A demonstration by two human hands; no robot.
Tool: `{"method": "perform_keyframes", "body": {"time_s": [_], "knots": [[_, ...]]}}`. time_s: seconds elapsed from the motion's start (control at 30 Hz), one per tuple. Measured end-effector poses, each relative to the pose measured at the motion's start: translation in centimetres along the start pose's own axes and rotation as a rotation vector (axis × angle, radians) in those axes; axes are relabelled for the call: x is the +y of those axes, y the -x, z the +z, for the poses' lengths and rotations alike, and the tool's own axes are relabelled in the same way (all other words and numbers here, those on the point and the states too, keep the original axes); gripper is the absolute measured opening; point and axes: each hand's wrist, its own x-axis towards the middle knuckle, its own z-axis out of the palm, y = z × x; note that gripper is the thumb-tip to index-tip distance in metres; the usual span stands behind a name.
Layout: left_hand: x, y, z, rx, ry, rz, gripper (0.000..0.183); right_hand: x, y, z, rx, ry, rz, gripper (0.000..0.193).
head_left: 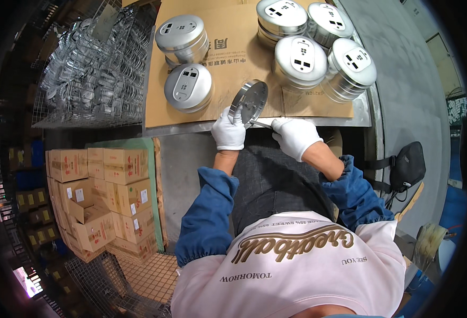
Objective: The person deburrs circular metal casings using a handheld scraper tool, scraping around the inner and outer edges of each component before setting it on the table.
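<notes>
My gloved left hand grips a round, shallow metal housing by its near rim. The piece is tilted up on edge above the front of the table, its ribbed inner side partly showing. In my gloved right hand is a thin, dark, rod-like tool; whether it is a file or a scraper I cannot make out. Its tip reaches the housing's lower rim. Similar finished-looking silver housings with oval cutout panels stand in stacks: a near left stack, a far left stack, and several at right, including a front one.
A cardboard sheet covers the table. At left stands a wire basket full of metal parts. Stacked cartons sit on the lower left, one with flaps raised. A black bag hangs at right.
</notes>
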Motion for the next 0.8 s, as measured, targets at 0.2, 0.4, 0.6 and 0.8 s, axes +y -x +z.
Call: {"method": "perform_keyframes", "body": {"time_s": [0.2, 0.4, 0.6, 0.8], "knots": [[-1.8, 0.4, 0.7, 0.112, 0.016, 0.180, 0.026, -1.1, -1.2, -1.3, -0.085, 0.026, 0.030, 0.014], [0.2, 0.4, 0.2, 0.018, 0.120, -0.007, 0.023, -1.5, -1.5, -0.9, -0.183, 0.101, 0.026, 0.015], [-0.6, 0.4, 0.6, 0.083, 0.132, -0.097, 0.029, -1.1, 0.6, 3.2, 0.035, 0.078, 0.070, 0.016], [-0.1, 0.5, 1.2, 0.247, 0.221, -0.099, 0.034, 0.8, 2.5, 8.0, 0.269, -0.015, 0.070, 0.030]]}}
